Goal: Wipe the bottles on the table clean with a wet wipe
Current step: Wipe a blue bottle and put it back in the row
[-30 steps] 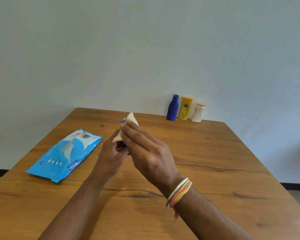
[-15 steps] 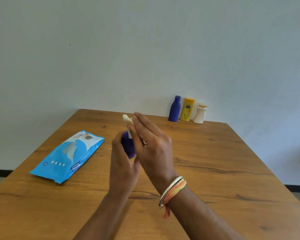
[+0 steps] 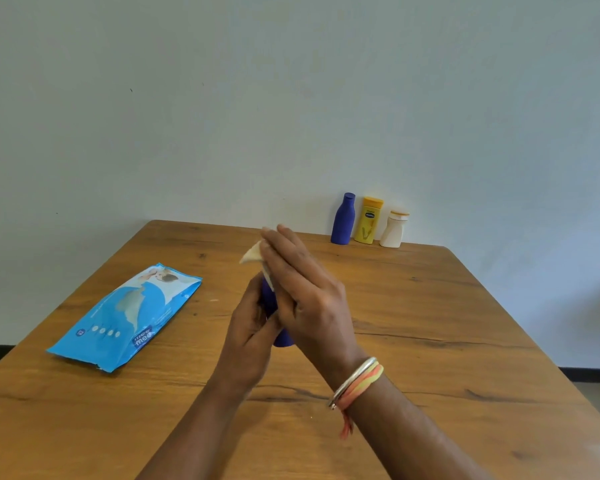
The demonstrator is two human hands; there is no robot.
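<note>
Obs. Landmark: the wooden table [image 3: 430,341].

Above the table's middle, held clear of the top, is a small dark-blue bottle [image 3: 270,299]. The left hand [image 3: 248,336] is wrapped around it from the left side, fingers curled onto the body. The right hand [image 3: 307,299] lies flat against the bottle's right side, fingers extended and together, pressing a pale wet wipe [image 3: 253,254] to it. One corner of the wipe sticks out past the fingertips, toward the table's far edge. Most of the bottle is hidden between the two hands; cap not visible.

At the table's far edge, against the wall: a taller blue bottle [image 3: 343,220], a yellow bottle [image 3: 370,221] and a white bottle [image 3: 394,230], upright in a close row. On the table's left side lies the blue wipes pack [image 3: 129,315], flat.

Judgement: wiping of the first bottle is under way; three bottles appear untouched.

Risks:
- Wet plastic is slick. The right hand presses rather than grips, so the hold depends on the left hand alone; a hard stroke could push the bottle out and drop it onto the table.
- The wipe is pinned only by flat fingers and may bunch or slide off, leaving skin rubbing plastic.
- Covered areas under the left fingers will be missed unless the bottle is turned.
</note>
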